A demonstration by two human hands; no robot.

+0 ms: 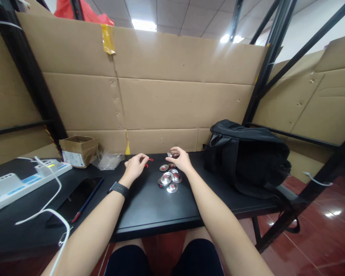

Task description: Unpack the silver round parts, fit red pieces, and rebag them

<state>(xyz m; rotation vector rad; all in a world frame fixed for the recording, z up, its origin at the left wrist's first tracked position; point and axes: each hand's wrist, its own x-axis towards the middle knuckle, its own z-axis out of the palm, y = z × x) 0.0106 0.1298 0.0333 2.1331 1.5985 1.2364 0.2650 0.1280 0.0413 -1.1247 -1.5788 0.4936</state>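
Note:
Several shiny metal discs (167,178) with red centres lie in a loose, partly overlapping group on the black table (149,214). My right hand (181,159) is at the far side of this group, its thumb and fingers around another metal disc (169,154). To the left of the discs, my left hand (136,165) has thumb and index finger pinched together at a red cord (146,165), part of which sticks out beyond the fingertips. A dark watch is on my left wrist.
A black backpack (247,157) stands at the right. On the left are a small cardboard box (79,149), clear plastic bag (110,160), dark tablet (74,199), pen (87,200) and white power strip (25,184) with cables. Cardboard panels (161,103) rise behind the table.

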